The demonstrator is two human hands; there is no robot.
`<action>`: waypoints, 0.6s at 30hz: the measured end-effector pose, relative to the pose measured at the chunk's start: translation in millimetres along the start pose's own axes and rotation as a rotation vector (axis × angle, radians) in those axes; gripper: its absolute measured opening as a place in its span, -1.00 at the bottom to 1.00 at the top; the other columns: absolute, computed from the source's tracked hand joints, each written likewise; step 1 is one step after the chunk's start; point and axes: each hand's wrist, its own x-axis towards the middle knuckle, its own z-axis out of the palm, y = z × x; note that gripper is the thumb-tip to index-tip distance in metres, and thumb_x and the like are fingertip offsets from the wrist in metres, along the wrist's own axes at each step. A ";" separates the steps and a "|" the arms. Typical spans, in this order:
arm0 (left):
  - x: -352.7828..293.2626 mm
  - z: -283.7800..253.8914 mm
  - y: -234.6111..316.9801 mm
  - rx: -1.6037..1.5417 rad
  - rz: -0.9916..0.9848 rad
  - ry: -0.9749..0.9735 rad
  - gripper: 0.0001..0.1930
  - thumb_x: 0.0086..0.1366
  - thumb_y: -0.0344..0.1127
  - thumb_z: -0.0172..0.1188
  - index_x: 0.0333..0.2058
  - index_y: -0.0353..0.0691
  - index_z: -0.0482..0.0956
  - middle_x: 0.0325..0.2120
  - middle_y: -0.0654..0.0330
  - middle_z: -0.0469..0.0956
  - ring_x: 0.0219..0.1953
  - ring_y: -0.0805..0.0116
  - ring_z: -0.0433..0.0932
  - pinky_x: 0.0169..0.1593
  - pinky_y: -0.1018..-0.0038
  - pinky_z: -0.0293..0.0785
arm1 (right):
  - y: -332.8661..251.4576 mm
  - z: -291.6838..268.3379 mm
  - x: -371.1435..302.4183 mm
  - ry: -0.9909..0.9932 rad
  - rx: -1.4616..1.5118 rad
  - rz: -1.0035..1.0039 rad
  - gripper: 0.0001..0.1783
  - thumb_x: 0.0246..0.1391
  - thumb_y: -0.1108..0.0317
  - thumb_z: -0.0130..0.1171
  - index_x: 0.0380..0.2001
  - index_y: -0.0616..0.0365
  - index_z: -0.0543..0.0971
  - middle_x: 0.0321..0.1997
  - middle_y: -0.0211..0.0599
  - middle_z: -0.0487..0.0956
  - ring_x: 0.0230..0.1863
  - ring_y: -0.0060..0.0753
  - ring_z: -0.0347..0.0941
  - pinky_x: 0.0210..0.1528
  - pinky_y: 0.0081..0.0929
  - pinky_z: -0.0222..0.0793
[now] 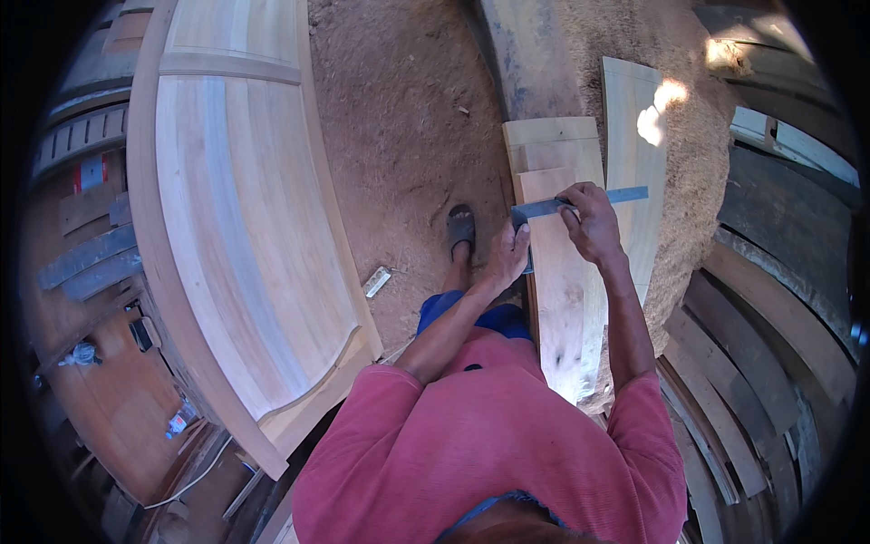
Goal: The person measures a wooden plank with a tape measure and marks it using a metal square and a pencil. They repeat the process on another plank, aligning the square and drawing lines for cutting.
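A try square (630, 194) lies across a pale wooden board (566, 308), its metal blade reaching past the board's right edge. My left hand (507, 257) grips the dark stock at the board's left edge, thumb up against it. Over the blade, my right hand (594, 225) is closed in a pinch. A small dark tip shows at its fingers, but what they hold is too small to name. Beneath the top board lies another pale board (553, 136), which sticks out at the far end.
Another pale board (634, 100) leans over sawdust (693, 199) on the right. A large panelled wooden door (245, 227) stands at left. A white power strip (377, 281) lies on the dirt floor (399, 118). Stacked planks (770, 290) line the right side.
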 end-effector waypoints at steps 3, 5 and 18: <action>-3.1 3.5 -4.5 0.043 0.023 0.054 -0.64 0.66 -0.08 0.07 0.11 -0.29 0.54 -0.24 -0.32 0.68 -0.17 -0.40 0.70 -0.12 -0.06 0.58 | 2.7 3.4 -1.5 0.020 -0.035 -0.058 -0.75 0.17 0.46 0.41 -0.06 0.10 0.73 0.00 -0.13 0.64 0.12 0.06 0.55 0.18 -0.05 0.47; -2.5 5.8 -7.9 0.066 0.054 0.065 -0.58 0.68 -0.02 0.04 0.10 -0.32 0.54 -0.30 -0.17 0.68 -0.23 -0.11 0.71 -0.14 0.08 0.57 | 5.5 5.9 -2.6 0.020 -0.029 -0.056 -0.74 0.17 0.45 0.42 -0.05 0.10 0.73 0.02 -0.11 0.63 0.12 0.08 0.55 0.18 -0.04 0.47; -0.8 17.7 -2.0 0.004 0.013 0.150 -0.57 0.71 -0.04 0.04 -0.05 -0.37 0.61 -0.37 0.18 0.64 -0.30 0.50 0.53 -0.20 0.36 0.52 | 17.3 13.8 -0.9 0.051 -0.030 -0.112 -0.72 0.15 0.46 0.43 -0.05 0.07 0.71 0.02 -0.07 0.61 0.13 0.10 0.54 0.18 0.00 0.48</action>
